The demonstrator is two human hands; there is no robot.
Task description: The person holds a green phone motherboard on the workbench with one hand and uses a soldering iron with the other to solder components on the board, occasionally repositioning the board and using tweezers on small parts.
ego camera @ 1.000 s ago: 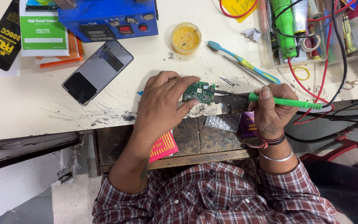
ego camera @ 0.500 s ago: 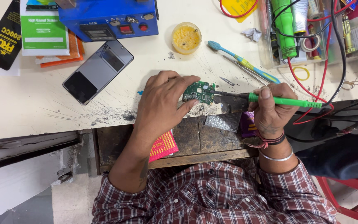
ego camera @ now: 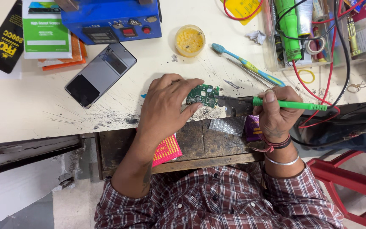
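Note:
A small green circuit board lies at the front edge of the white workbench. My left hand rests on the bench and pinches the board's left side between thumb and fingers. My right hand grips a green-handled soldering iron like a pen. Its dark tip reaches left onto the board's right edge. A red and black cable runs from the iron's back end off to the right.
A phone lies face up at left, with a blue power unit and card packets behind it. A yellow flux pot, a toothbrush, tweezers and a clear tool tray sit behind the board. A red stool stands at right.

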